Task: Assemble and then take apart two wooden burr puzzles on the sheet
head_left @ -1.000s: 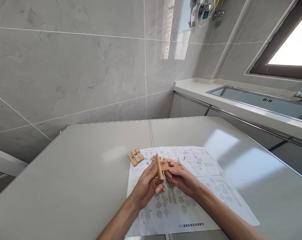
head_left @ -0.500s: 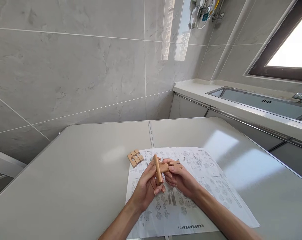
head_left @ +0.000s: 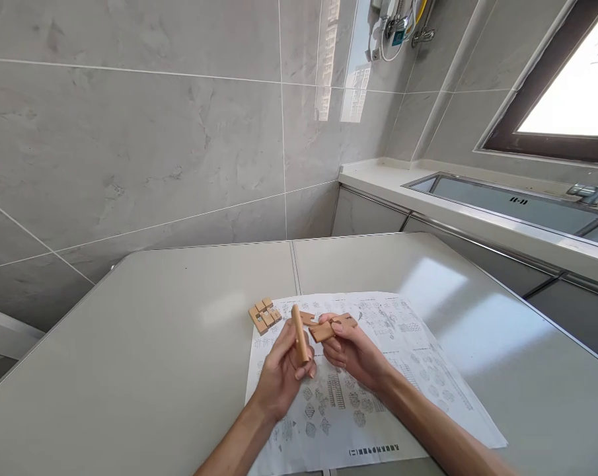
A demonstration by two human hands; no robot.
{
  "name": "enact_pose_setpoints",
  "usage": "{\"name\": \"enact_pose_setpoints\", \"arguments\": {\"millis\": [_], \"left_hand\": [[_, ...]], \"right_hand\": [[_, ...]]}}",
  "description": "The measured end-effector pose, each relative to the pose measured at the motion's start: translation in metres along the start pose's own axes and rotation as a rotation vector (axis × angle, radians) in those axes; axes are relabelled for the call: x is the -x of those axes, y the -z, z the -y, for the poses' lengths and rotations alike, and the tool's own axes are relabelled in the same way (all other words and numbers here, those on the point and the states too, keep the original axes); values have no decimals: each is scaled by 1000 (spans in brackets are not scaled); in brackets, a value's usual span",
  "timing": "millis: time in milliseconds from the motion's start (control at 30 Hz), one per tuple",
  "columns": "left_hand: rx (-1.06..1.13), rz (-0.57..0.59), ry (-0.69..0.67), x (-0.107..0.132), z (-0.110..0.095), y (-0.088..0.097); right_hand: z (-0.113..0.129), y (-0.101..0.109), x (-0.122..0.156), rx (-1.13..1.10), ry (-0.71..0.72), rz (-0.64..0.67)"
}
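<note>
Between the thumb and fingers of my left hand [head_left: 282,370] is a narrow wooden puzzle bar [head_left: 300,336], tilted with its far end up. My right hand [head_left: 355,347] pinches flat wooden puzzle pieces [head_left: 323,331] with notched edges; a gap parts them from the bar. Another notched wooden piece [head_left: 306,318] shows just behind the bar, and I cannot tell whether it is held or lies on the paper. Under both hands spreads a printed instruction sheet [head_left: 343,433] with many small puzzle drawings.
A group of small wooden blocks [head_left: 265,316] sits at the sheet's far left corner. The pale table [head_left: 180,370] meets a grey tiled wall [head_left: 180,145]. On the right runs a counter [head_left: 368,175] with a sink [head_left: 501,198] and a tap [head_left: 591,190].
My left hand has moved left with the bar, away from the pieces in my right hand. The flat piece's end that was against the bar now shows free. The view has shifted slightly.
</note>
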State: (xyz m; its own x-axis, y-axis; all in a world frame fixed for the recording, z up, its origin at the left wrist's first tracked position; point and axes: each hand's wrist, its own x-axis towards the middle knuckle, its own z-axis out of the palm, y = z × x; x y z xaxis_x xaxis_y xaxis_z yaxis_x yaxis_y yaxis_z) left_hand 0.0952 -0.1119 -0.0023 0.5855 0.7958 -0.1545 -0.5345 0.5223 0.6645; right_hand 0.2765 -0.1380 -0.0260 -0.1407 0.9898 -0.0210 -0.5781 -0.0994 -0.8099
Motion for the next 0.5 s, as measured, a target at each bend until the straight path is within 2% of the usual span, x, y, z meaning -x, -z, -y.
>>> {"name": "enact_pose_setpoints", "arguments": {"millis": [67,133,233,333,500], "left_hand": [[25,-40,-53,-1,-2,2],[-65,-76,-59,-2,-1,2],[-378,-107,-47,-1,7,-3],[-748,-84,-145,3,15,-10],[-1195,-13,-330,9,19,-8]], "right_hand": [[3,4,-3,19,47,-74],[5,9,-7,26,84,-128],[7,15,-11,169,177,-265],[7,21,-14,389,285,-415],[9,26,-13,751,398,-469]]}}
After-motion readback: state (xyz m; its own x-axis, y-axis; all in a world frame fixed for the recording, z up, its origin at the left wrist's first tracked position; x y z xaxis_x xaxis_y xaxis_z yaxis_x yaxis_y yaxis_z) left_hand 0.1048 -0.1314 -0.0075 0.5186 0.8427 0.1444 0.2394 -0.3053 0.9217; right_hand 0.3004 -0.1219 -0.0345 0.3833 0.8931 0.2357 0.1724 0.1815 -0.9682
